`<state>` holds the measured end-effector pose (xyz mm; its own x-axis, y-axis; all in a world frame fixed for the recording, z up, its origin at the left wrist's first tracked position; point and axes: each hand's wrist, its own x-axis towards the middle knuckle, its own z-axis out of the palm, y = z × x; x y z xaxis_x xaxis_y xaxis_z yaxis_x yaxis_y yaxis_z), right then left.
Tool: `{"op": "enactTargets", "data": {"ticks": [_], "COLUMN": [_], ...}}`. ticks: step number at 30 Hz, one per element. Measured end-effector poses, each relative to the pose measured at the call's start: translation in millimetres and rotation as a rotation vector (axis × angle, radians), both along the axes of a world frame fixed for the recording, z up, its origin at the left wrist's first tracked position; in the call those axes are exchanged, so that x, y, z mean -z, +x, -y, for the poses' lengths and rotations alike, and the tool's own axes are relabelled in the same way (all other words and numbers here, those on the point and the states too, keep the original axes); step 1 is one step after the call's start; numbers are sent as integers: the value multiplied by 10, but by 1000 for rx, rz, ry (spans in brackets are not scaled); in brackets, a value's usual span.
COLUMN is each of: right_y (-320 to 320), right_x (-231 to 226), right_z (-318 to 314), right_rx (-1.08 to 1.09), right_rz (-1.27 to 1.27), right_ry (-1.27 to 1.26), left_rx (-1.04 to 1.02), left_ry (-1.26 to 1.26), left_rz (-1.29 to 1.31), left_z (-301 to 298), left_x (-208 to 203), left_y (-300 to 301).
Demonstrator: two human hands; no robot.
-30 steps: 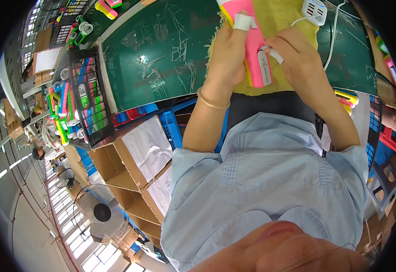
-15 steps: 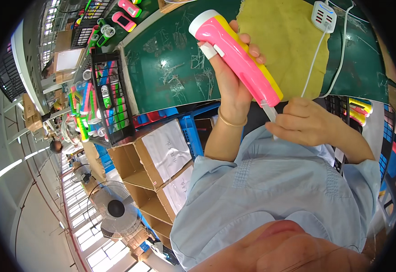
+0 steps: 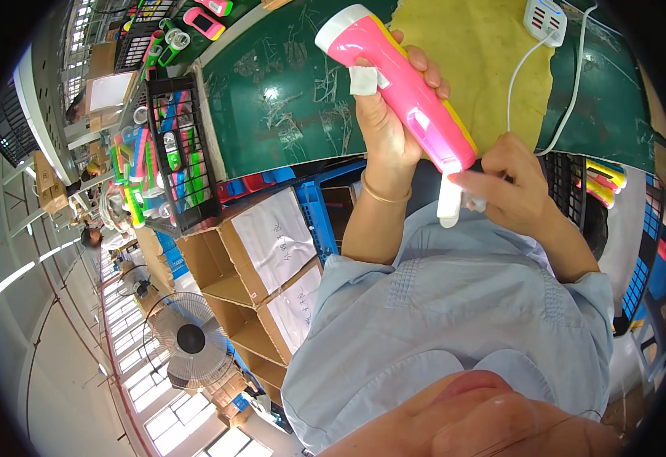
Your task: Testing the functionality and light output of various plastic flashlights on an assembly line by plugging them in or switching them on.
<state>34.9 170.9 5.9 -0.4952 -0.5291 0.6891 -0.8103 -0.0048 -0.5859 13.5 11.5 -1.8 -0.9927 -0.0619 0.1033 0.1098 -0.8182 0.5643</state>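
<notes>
Head view: gripping pink-and-yellow flashlight [image 3: 413,95] in left hand [image 3: 388,129], wrapping fingers snugly round barrel, pointing white head up and leftward. Holding it up over near edge of green table [image 3: 249,110], beside yellow cloth [image 3: 474,65]. With right hand [image 3: 522,186] curled at tail end, fingertip right at white strip [image 3: 448,207]; cannot tell whether clamped on anything. Beyond, white cable [image 3: 509,99] down from white hub [image 3: 544,18] to right hand.

We see gloss and matt.
Our torch [image 3: 410,90] looks like smooth, glossy plastic, the yellow cloth [image 3: 489,76] matt, the green counter [image 3: 245,126] shiny, the box [image 3: 209,259] dull cardboard.
</notes>
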Motion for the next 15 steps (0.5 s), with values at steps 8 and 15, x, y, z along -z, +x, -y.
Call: {"op": "enactTargets", "data": {"ticks": [8, 15], "right_y": [-144, -278], "right_x": [104, 141], "right_z": [200, -105], "right_rx": [302, 199], "right_rz": [649, 706], "right_ry": [106, -2], "left_rx": [-214, -40], "left_ry": [-483, -274], "left_rz": [40, 90], "left_z": [-101, 61], "left_x": [-36, -104], "left_y": [53, 53]}}
